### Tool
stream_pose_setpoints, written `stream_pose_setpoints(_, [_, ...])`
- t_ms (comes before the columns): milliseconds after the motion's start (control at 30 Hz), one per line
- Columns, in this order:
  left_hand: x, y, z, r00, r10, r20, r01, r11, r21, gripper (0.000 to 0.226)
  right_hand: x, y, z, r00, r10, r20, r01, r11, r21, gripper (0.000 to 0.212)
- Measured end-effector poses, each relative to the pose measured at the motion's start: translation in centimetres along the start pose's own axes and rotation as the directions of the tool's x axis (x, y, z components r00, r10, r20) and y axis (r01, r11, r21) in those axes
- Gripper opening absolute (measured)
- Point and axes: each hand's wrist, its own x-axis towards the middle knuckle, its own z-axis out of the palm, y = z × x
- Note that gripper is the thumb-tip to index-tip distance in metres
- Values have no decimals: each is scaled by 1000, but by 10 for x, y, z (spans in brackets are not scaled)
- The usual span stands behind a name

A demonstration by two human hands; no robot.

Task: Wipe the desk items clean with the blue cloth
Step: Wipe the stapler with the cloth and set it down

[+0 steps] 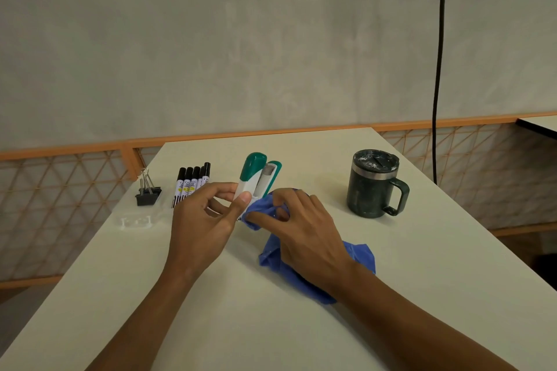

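Observation:
A green and white stapler is held up over the middle of the white desk, its top swung open. My left hand pinches its white near end between thumb and fingers. My right hand grips the blue cloth and presses a bunched part of it against the stapler's lower end. The rest of the cloth trails under my right wrist onto the desk.
Several black-capped markers lie side by side at the left. Black binder clips sit further left, with a clear plastic piece in front. A dark lidded mug stands at the right. A black cable hangs behind.

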Motion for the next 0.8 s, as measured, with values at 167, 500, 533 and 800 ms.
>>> stream_pose_setpoints(167, [0, 5, 0, 1000, 9, -3, -9, 1000, 2, 33, 6, 16, -12, 977, 158, -142, -164, 986, -35, 65])
stream_pose_setpoints(500, [1, -2, 2, 992, 30, 121, -31, 1000, 2, 32, 4, 37, -14, 861, 450, -237, -342, 858, 384, 60])
stream_pose_setpoints(533, [1, -2, 2, 991, 29, 130, -29, 1000, -2, 30, 4, 37, -16, 855, 468, -225, -331, 825, 457, 57])
stream_pose_setpoints(800, [0, 0, 4, 986, 38, 162, -39, 999, -2, 17, 8, 34, -26, 855, 498, -146, -316, 723, 615, 61])
